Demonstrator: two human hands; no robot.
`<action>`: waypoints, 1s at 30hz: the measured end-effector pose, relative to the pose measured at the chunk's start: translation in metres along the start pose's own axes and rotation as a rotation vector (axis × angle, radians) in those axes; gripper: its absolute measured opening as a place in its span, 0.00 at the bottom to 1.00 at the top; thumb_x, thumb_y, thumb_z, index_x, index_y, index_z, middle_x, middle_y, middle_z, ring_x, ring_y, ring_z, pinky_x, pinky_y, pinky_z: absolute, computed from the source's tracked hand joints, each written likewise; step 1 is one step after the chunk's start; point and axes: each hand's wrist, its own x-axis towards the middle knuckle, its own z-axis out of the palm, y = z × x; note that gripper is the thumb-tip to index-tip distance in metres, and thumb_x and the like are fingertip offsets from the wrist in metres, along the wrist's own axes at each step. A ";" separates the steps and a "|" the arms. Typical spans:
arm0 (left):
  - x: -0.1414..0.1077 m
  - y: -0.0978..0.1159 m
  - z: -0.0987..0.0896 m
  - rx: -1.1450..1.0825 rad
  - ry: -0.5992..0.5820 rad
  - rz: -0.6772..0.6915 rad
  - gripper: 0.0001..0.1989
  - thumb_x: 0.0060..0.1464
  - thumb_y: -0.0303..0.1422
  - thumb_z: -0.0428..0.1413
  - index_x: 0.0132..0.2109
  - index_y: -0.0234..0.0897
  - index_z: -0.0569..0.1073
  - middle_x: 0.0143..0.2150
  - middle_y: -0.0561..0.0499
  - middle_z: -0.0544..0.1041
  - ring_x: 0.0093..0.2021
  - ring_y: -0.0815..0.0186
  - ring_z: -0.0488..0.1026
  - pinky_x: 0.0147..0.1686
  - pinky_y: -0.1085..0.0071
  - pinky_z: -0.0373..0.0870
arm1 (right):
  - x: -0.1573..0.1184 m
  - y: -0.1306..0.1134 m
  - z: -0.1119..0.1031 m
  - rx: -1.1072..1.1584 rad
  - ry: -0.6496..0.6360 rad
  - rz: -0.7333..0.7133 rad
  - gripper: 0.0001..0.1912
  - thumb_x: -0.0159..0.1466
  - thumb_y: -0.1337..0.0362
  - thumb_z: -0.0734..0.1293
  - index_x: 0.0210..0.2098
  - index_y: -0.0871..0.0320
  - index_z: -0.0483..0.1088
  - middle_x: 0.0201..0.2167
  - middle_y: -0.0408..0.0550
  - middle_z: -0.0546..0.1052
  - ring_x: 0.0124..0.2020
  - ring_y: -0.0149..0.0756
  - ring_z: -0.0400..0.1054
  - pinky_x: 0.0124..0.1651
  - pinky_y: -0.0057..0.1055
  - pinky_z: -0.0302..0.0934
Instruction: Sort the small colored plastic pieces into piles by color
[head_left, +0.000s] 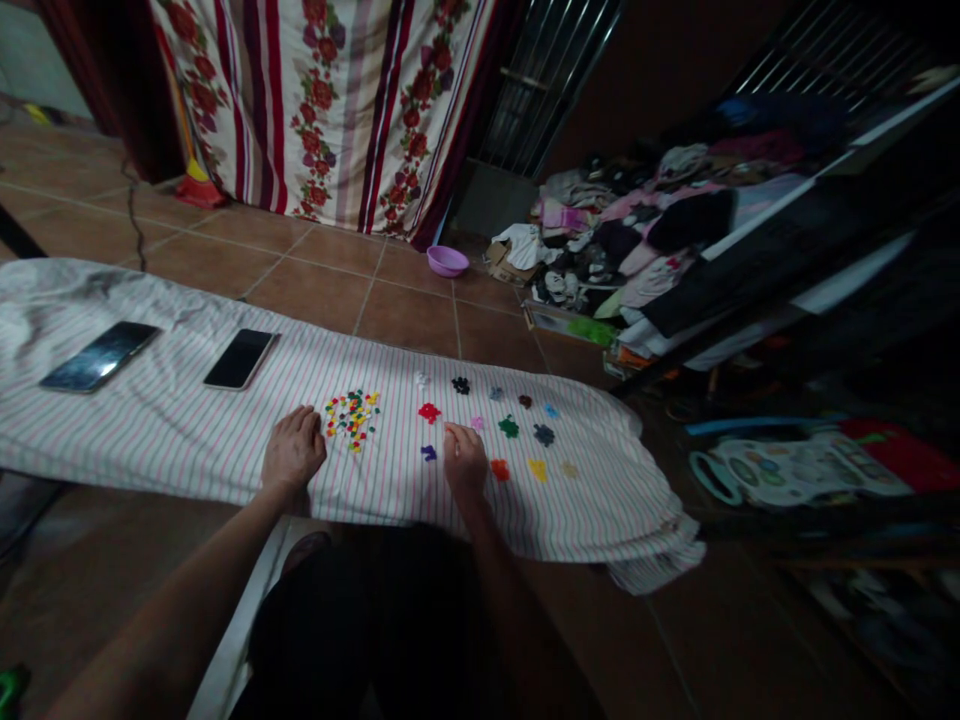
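Note:
My left hand (pixel 295 447) rests on the striped cloth (pixel 232 425), fingers lying flat, just left of a mixed pile of small coloured pieces (pixel 352 418). My right hand (pixel 465 460) is closed in a pinch over the cloth; what its fingertips hold, if anything, is too small to make out. It is between a purple group (pixel 428 453) and an orange group (pixel 499 469), with a red group (pixel 429 412) up and to its left. Beyond it lie pink (pixel 478 423), green (pixel 508 426), black (pixel 460 385) and yellow (pixel 538 469) groups, among several others.
Two phones, one larger (pixel 101 356) and one smaller (pixel 240 359), lie on the cloth at the left. On the tiled floor beyond are a purple basin (pixel 448 262) and a heap of clothes (pixel 622 225). A floral curtain (pixel 337 110) hangs behind.

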 end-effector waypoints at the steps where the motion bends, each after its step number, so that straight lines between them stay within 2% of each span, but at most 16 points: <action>1: 0.000 0.000 0.000 0.006 0.004 0.005 0.16 0.54 0.28 0.48 0.49 0.33 0.73 0.54 0.36 0.76 0.59 0.50 0.70 0.60 0.51 0.65 | 0.000 0.008 -0.005 -0.009 0.021 0.024 0.20 0.68 0.62 0.54 0.43 0.58 0.77 0.41 0.54 0.79 0.44 0.41 0.71 0.51 0.37 0.65; 7: -0.001 -0.001 0.002 0.073 0.014 0.039 0.16 0.55 0.28 0.47 0.48 0.31 0.73 0.54 0.33 0.76 0.58 0.49 0.71 0.59 0.52 0.66 | 0.001 0.057 -0.031 -0.097 0.103 0.178 0.20 0.65 0.59 0.55 0.41 0.60 0.76 0.38 0.56 0.79 0.39 0.43 0.70 0.46 0.38 0.63; 14: -0.001 -0.002 0.002 0.088 0.010 0.042 0.16 0.56 0.29 0.47 0.49 0.30 0.73 0.54 0.34 0.76 0.58 0.49 0.71 0.59 0.52 0.67 | -0.001 0.099 -0.049 -0.142 0.026 0.285 0.22 0.60 0.57 0.55 0.38 0.59 0.78 0.37 0.55 0.81 0.39 0.43 0.71 0.49 0.38 0.62; 19: -0.001 -0.002 0.002 0.094 0.020 0.057 0.16 0.57 0.29 0.47 0.48 0.29 0.73 0.54 0.33 0.77 0.58 0.49 0.72 0.59 0.52 0.67 | -0.006 0.111 -0.048 -0.132 -0.047 0.272 0.22 0.59 0.58 0.55 0.35 0.59 0.78 0.38 0.55 0.81 0.41 0.44 0.72 0.50 0.40 0.62; 25: -0.001 -0.003 0.003 0.096 0.027 0.061 0.16 0.56 0.28 0.47 0.48 0.29 0.73 0.53 0.33 0.77 0.57 0.49 0.72 0.58 0.52 0.67 | -0.009 0.115 -0.051 -0.091 -0.084 0.218 0.20 0.58 0.62 0.54 0.32 0.58 0.78 0.36 0.53 0.81 0.42 0.42 0.72 0.51 0.40 0.62; 30: -0.001 -0.003 0.003 0.099 0.029 0.053 0.16 0.55 0.28 0.48 0.48 0.30 0.73 0.53 0.34 0.77 0.57 0.50 0.72 0.58 0.53 0.67 | -0.011 0.111 -0.056 -0.125 -0.143 0.141 0.20 0.61 0.59 0.55 0.34 0.59 0.77 0.37 0.54 0.80 0.42 0.43 0.70 0.51 0.40 0.60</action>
